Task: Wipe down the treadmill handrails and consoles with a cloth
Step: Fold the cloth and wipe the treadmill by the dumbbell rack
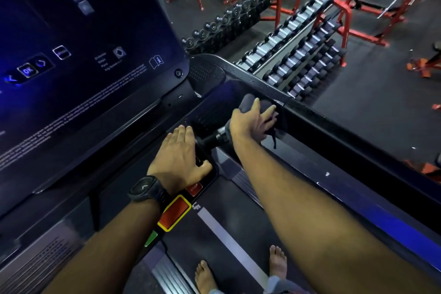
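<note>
Your right hand (253, 123) presses the cloth (247, 102) against the handrail (310, 122), fingers (268, 113) spread — your left hand (179, 157) rests flat, released, on the console (95, 102) beside the stop button (194, 187).

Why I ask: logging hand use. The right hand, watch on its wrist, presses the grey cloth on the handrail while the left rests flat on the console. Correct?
Not quite: the head view shows the watch on the left wrist. Otherwise yes: the right hand presses the grey cloth on the handrail while the left hand rests flat on the console.
</note>
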